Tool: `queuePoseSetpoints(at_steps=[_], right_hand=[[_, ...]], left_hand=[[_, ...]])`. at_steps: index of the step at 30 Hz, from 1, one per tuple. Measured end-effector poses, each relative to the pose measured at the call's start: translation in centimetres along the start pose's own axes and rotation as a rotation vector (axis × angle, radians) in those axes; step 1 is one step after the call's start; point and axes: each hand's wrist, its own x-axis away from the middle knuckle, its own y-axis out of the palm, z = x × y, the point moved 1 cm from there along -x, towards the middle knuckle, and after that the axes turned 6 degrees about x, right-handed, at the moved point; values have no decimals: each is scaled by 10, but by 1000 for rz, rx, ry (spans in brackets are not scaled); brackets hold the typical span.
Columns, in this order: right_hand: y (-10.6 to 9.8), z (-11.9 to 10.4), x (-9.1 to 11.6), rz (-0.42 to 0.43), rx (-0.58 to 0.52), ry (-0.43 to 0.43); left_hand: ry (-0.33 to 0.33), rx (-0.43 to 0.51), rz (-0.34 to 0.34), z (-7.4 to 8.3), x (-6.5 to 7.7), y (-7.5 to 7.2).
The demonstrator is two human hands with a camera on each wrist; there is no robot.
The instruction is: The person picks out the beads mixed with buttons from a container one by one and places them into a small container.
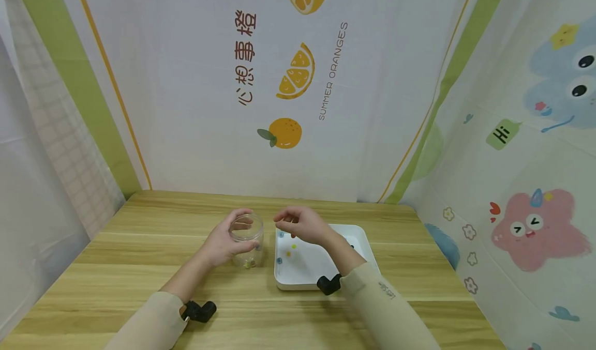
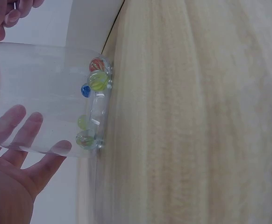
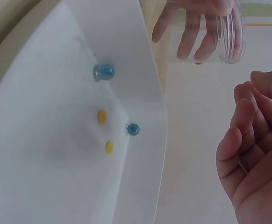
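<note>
My left hand (image 1: 226, 240) grips a clear, open-topped jar (image 2: 42, 98), thumb on the near side and fingers behind. The jar stands upright on the table. At its bottom lie several glass marbles, among them a yellow-striped marble (image 2: 98, 80), a red-striped marble (image 2: 97, 64) and a small blue one (image 2: 85, 90). To the right of the jar's mouth is my right hand (image 1: 304, 226), over the left part of a white tray (image 1: 302, 286). Its fingers (image 3: 242, 114) are curled, with the thumb near the index fingertip. Whether something small sits between them cannot be seen.
In the tray lie a blue marble (image 3: 106, 72), another blue marble (image 3: 133, 129), an orange piece (image 3: 102, 116) and a yellow piece (image 3: 109, 147). A red thing (image 1: 293, 235) shows under my right hand. Behind the wooden table (image 1: 153, 252) hangs a printed curtain (image 1: 200, 133).
</note>
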Motion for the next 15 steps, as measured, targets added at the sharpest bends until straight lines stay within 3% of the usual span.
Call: queuePoseSetpoints(at_steps=[15], right_hand=[[-8, 21, 7, 0, 41, 89]], left_hand=[[-4, -3, 10, 0, -1, 0]])
